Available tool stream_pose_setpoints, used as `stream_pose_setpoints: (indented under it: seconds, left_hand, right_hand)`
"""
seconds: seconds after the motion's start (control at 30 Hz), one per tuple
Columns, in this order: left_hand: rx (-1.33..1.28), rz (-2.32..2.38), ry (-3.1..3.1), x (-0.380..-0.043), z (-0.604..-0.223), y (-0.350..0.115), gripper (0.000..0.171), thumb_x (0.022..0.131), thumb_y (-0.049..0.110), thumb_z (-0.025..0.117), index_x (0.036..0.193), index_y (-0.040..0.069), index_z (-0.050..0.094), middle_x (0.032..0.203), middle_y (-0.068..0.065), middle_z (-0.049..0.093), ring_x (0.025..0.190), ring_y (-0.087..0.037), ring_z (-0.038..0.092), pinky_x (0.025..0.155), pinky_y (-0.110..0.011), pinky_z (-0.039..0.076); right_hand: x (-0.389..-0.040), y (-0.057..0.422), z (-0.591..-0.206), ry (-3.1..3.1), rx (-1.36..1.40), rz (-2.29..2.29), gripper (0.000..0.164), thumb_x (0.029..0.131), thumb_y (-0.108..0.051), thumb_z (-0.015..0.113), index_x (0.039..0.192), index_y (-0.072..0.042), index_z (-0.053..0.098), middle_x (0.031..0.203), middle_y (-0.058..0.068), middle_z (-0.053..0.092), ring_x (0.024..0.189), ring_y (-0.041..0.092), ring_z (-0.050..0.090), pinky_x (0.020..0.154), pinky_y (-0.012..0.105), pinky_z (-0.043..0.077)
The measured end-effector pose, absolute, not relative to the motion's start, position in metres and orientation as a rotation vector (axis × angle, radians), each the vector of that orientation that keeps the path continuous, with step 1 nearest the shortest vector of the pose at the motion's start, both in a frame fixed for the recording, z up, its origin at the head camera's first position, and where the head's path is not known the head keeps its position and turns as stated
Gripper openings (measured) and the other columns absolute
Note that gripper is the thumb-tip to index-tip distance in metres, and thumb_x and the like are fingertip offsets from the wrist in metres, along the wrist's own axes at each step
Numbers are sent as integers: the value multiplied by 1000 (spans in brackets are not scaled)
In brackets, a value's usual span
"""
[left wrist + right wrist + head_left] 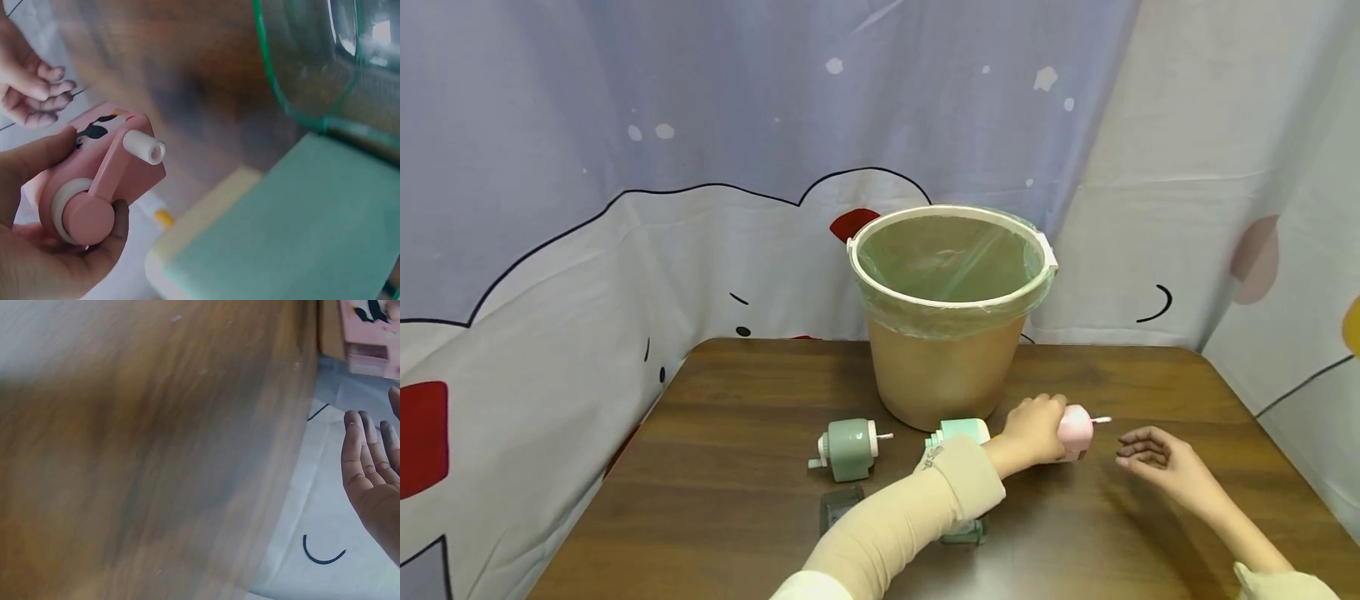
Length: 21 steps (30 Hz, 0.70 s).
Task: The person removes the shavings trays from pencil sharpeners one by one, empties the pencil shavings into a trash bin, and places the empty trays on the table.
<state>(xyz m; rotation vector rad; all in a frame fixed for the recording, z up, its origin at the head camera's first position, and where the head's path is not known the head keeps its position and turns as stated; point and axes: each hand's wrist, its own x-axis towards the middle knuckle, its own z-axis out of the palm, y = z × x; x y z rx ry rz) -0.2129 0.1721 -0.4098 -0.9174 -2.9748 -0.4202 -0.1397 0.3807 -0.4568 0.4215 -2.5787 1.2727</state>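
Pink crank device (pixel 1077 433), one: front-right of bucket (pixel 946 367), gripped in curled fingers of left hand (pixel 1033 429). Right hand (pixel 1161 462): fingers loosely bent, holding nothing. Risks: smooth casing might slip from one-handed grip; left sleeve (pixel 910 521), near mint-green device (pixel 966 429), might knock it

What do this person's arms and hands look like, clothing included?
The left hand and right hand are ungloved. The left sleeve is cream, with a broad cuff, dark lettering ending in "Slim", and white further up. The right sleeve, only partly in view, is cream too.
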Motion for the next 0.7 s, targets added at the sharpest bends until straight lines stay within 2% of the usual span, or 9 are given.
stream_pose_setpoints:
  seconds: [0.33, 0.43, 0.7]
  left_hand:
    - [-957, -801, -2871, -217, -374, 142, 64, 66, 26, 84, 124, 20, 58, 110, 6, 67, 95, -5, 62, 77, -16, 46]
    - [-952, -947, -2832, -213, -369, 131, 65, 67, 25, 83, 126, 19, 58, 114, 5, 66, 97, -5, 62, 78, -16, 46]
    - [-981, -1422, -2602, -193, -365, 84, 64, 68, 16, 83, 126, 15, 58, 112, -2, 67, 85, -4, 59, 70, -12, 44]
  right_hand:
    - [-144, 350, -439, -2474, 477, 1258, 36, 81, 8, 65, 112, 14, 49, 96, -19, 62, 82, -3, 61, 72, 9, 47]
    - [-143, 333, -433, -2444, 493, 1274, 40, 80, 11, 65, 117, 12, 48, 100, -21, 61, 85, -5, 60, 73, 10, 48]
    - [-139, 301, -419, -2408, 582, 1266, 55, 74, 13, 69, 123, 7, 47, 107, -23, 56, 95, -9, 56, 79, 9, 47]
